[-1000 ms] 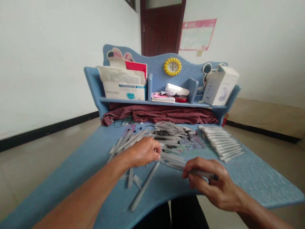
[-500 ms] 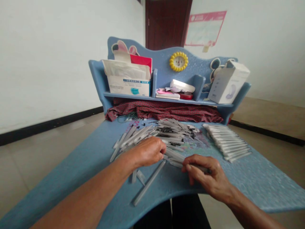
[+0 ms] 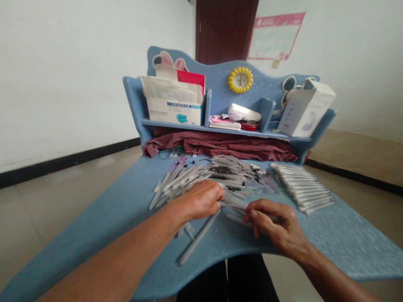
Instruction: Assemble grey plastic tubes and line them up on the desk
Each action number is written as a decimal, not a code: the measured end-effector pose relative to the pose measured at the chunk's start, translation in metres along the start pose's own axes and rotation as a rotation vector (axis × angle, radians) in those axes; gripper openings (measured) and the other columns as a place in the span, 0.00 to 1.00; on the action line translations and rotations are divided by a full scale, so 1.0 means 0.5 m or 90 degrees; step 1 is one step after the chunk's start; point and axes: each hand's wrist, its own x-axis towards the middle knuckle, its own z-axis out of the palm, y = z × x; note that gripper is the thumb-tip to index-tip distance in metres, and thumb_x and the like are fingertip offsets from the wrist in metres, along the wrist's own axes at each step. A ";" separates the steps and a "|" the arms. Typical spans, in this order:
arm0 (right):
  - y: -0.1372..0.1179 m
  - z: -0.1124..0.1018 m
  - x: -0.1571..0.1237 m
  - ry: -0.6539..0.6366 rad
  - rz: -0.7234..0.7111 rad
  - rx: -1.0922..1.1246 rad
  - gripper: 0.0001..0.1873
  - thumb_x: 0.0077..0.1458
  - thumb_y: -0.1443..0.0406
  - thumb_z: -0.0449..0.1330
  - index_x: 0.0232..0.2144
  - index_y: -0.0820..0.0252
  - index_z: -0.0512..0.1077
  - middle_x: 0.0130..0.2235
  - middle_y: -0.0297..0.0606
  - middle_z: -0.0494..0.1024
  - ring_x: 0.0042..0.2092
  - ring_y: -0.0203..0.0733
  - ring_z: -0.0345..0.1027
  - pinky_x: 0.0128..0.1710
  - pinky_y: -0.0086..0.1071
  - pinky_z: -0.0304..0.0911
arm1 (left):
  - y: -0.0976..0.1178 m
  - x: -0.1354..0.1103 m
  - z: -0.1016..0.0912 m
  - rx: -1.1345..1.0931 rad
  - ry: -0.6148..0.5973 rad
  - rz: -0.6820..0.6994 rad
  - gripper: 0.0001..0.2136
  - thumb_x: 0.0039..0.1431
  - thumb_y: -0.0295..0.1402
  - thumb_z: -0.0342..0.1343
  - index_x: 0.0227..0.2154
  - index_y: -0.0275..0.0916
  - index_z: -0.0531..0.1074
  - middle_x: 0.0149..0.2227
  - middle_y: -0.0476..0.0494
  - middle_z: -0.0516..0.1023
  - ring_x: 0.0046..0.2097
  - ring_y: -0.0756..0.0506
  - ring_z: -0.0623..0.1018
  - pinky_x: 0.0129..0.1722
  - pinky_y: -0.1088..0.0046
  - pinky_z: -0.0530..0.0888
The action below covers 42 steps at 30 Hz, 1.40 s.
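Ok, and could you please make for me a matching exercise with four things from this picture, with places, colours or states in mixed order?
Column one:
1. right hand
2. row of pen-like pieces
3. clock-like dial
4. checked cloth

Column two:
A. bunched beneath the shelf
B. closed around a slim piece
C. yellow around the rim
D. side by side on the right part of the desk

Pairs: 1-B, 2-D, 3-C, 4-A

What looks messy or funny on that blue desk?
The loose pen pieces look messy: they lie jumbled, pointing every which way, unlike the neat row of pens on the right. The red checked cloth under the shelf is crumpled too.
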 end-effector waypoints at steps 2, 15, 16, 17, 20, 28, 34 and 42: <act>0.005 -0.003 -0.001 0.022 -0.011 -0.003 0.12 0.56 0.62 0.54 0.28 0.64 0.73 0.20 0.35 0.72 0.20 0.32 0.62 0.21 0.27 0.56 | -0.001 0.000 0.002 0.009 0.002 0.009 0.06 0.46 0.26 0.49 0.19 0.38 0.69 0.24 0.45 0.73 0.27 0.47 0.70 0.26 0.74 0.58; 0.001 0.001 -0.038 -0.020 -0.379 -0.184 0.10 0.54 0.75 0.52 0.39 0.62 0.68 0.29 0.39 0.76 0.29 0.37 0.70 0.27 0.28 0.62 | -0.026 0.007 -0.006 -0.128 0.121 -0.002 0.06 0.49 0.27 0.48 0.21 0.37 0.68 0.20 0.52 0.66 0.24 0.52 0.67 0.26 0.78 0.58; 0.004 0.000 -0.036 -0.012 -0.390 -0.194 0.11 0.54 0.75 0.52 0.39 0.62 0.67 0.31 0.40 0.76 0.31 0.38 0.71 0.29 0.29 0.63 | -0.026 0.008 -0.006 -0.144 0.128 -0.014 0.06 0.49 0.27 0.48 0.21 0.37 0.68 0.19 0.53 0.65 0.24 0.52 0.66 0.25 0.78 0.58; 0.008 0.000 -0.033 -0.005 -0.394 -0.203 0.12 0.54 0.75 0.52 0.40 0.61 0.67 0.32 0.40 0.76 0.33 0.38 0.71 0.30 0.29 0.63 | -0.025 0.008 -0.007 -0.158 0.135 -0.027 0.06 0.49 0.27 0.49 0.21 0.36 0.68 0.19 0.53 0.65 0.23 0.53 0.66 0.25 0.78 0.57; 0.016 0.000 -0.026 0.001 -0.393 -0.234 0.12 0.54 0.75 0.53 0.42 0.61 0.66 0.33 0.40 0.76 0.34 0.38 0.71 0.32 0.30 0.64 | -0.020 0.008 -0.009 -0.190 0.142 -0.051 0.06 0.48 0.27 0.50 0.21 0.35 0.70 0.19 0.53 0.67 0.23 0.53 0.67 0.25 0.79 0.58; 0.014 0.014 -0.011 -0.025 -0.371 -0.234 0.11 0.56 0.73 0.51 0.42 0.61 0.66 0.33 0.40 0.75 0.32 0.38 0.70 0.32 0.30 0.65 | -0.015 0.011 -0.014 -0.273 0.143 -0.088 0.07 0.48 0.29 0.52 0.24 0.35 0.74 0.21 0.51 0.72 0.25 0.52 0.70 0.26 0.79 0.62; 0.013 0.020 -0.013 0.102 -0.226 -0.033 0.09 0.57 0.70 0.54 0.42 0.58 0.66 0.35 0.38 0.78 0.36 0.38 0.74 0.34 0.28 0.69 | -0.021 0.009 -0.021 -0.416 0.145 -0.131 0.08 0.47 0.32 0.52 0.26 0.34 0.75 0.19 0.52 0.71 0.22 0.52 0.69 0.23 0.79 0.64; 0.015 0.016 -0.017 0.158 -0.095 0.171 0.04 0.56 0.66 0.57 0.36 0.59 0.68 0.33 0.40 0.80 0.31 0.41 0.75 0.28 0.30 0.71 | -0.022 0.009 -0.020 -0.572 0.127 -0.163 0.07 0.44 0.33 0.55 0.25 0.34 0.73 0.21 0.52 0.71 0.21 0.53 0.69 0.21 0.80 0.66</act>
